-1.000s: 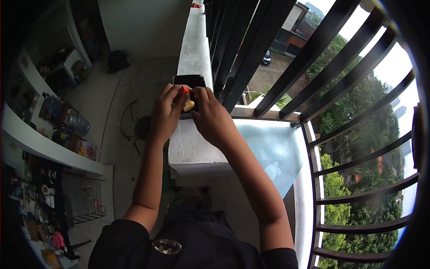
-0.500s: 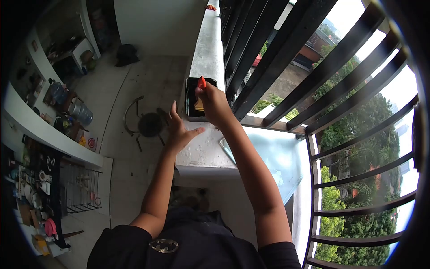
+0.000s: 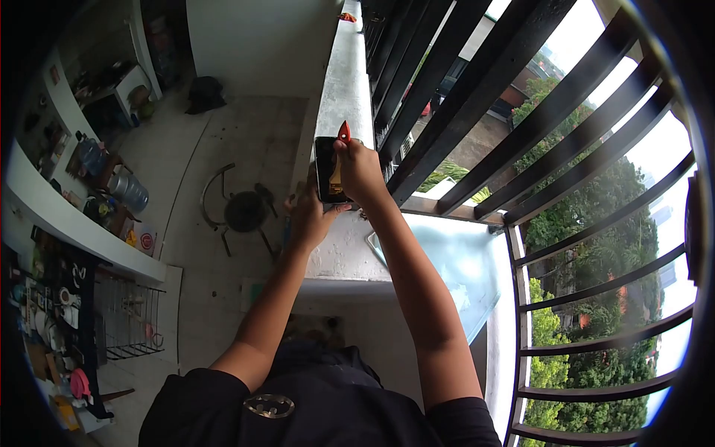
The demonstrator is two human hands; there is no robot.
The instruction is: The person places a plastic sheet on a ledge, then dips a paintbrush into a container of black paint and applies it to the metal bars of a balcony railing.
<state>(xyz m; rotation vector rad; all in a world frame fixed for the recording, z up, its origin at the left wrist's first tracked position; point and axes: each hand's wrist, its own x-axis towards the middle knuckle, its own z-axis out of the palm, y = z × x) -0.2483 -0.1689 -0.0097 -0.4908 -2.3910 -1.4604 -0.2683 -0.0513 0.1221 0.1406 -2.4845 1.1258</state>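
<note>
A paintbrush with a red handle (image 3: 344, 132) is gripped in my right hand (image 3: 362, 173), its handle tip pointing away from me. The pale bristle end hangs over a small black tray (image 3: 325, 165) with a dark inside. That tray rests on the white ledge (image 3: 339, 97). My left hand (image 3: 307, 212) holds the tray's near left corner, the thumb along its near edge and the fingers down its left side, partly hidden.
Dark railing bars (image 3: 462, 97) stand close on the right of the ledge. A light blue sheet (image 3: 439, 257) lies on the near right part. Below left, a round stool (image 3: 246, 211) stands on the floor. A small red object (image 3: 347, 16) sits at the ledge's far end.
My left hand has gone from spread open beside the tray to gripping its near left corner. The tray looks slightly turned, and the brush stays in my right hand above it.
</note>
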